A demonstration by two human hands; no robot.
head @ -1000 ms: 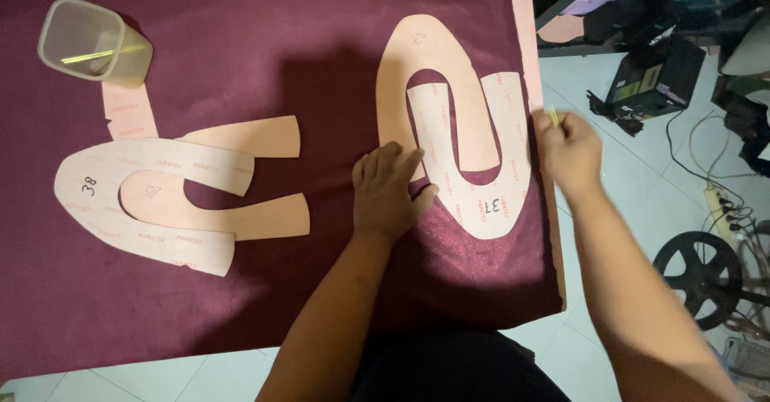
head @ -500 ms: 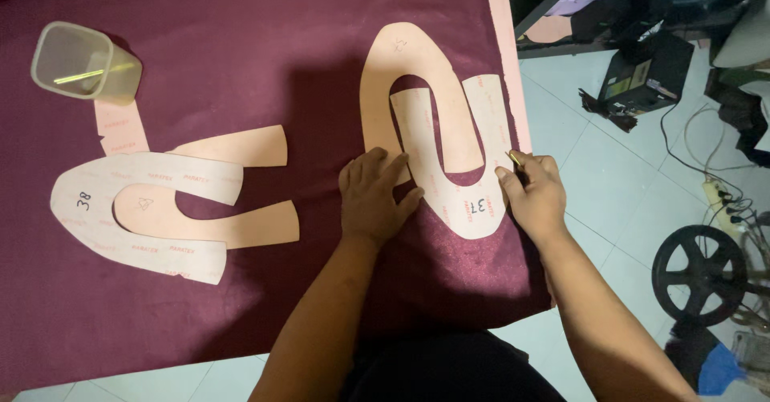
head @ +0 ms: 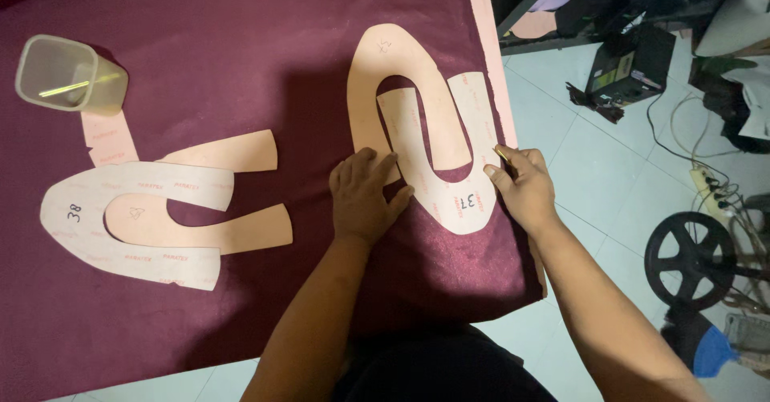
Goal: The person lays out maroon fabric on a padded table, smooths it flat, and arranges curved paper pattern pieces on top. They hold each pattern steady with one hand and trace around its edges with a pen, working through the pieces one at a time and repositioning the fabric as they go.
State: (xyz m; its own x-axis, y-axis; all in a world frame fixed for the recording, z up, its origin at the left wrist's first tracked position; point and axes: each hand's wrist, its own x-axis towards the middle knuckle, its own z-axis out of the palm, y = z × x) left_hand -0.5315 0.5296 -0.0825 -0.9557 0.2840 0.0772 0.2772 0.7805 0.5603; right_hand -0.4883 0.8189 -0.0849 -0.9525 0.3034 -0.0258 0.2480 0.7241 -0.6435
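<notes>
Two peach U-shaped paper patterns (head: 417, 129) lie overlapped on the maroon fabric (head: 241, 41) near its right edge. My left hand (head: 362, 195) presses flat on their lower left part, fingers spread. My right hand (head: 523, 185) rests at the patterns' right edge, pinching a thin marking stick (head: 502, 155) whose tip touches the outline. Another overlapped pair of U-shaped patterns (head: 152, 209) lies to the left, untouched.
A clear plastic cup (head: 68, 73) with a yellow-green stick inside stands at the far left on a small paper strip. Right of the table, the tiled floor holds a dark box (head: 622, 65), cables and a black reel (head: 694, 261).
My right hand came in from the fabric's right edge to the pattern's right side and now sets the stick against its outline. My left hand stayed pressed on the patterns.
</notes>
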